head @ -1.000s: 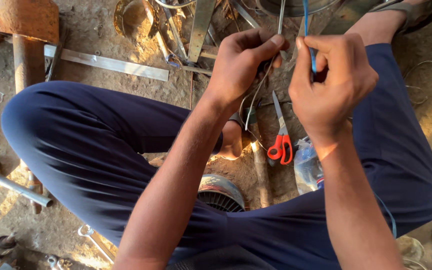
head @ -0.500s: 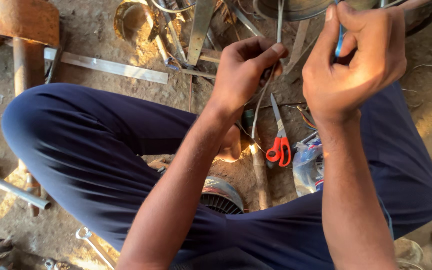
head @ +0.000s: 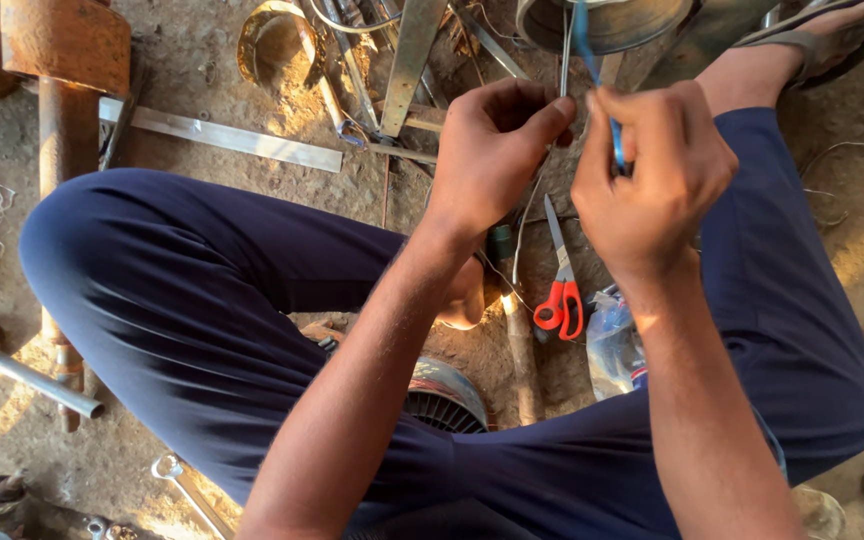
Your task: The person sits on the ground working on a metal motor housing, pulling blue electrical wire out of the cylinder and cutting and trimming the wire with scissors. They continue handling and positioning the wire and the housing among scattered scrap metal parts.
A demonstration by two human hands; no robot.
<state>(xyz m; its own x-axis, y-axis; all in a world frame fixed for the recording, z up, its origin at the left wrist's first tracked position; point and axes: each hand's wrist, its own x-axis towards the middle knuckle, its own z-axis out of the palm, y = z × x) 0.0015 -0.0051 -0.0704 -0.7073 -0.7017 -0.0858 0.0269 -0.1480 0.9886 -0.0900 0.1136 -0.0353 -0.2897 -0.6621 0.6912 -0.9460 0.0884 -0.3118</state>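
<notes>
Fingers of the right hand [head: 652,185] pinch a thin blue strip [head: 592,60] that rises above the knuckles. Beside it, the left hand [head: 492,150] is curled closed around a pale wire [head: 524,215] hanging toward red-handled scissors [head: 560,290] on the dirt.

Bare-armed, no sleeves reaching either left hand [head: 492,150] or right hand [head: 652,180]. Below them, dark navy trousers [head: 202,290]; beyond the right hand, a grey-strapped sandal [head: 812,35].
</notes>
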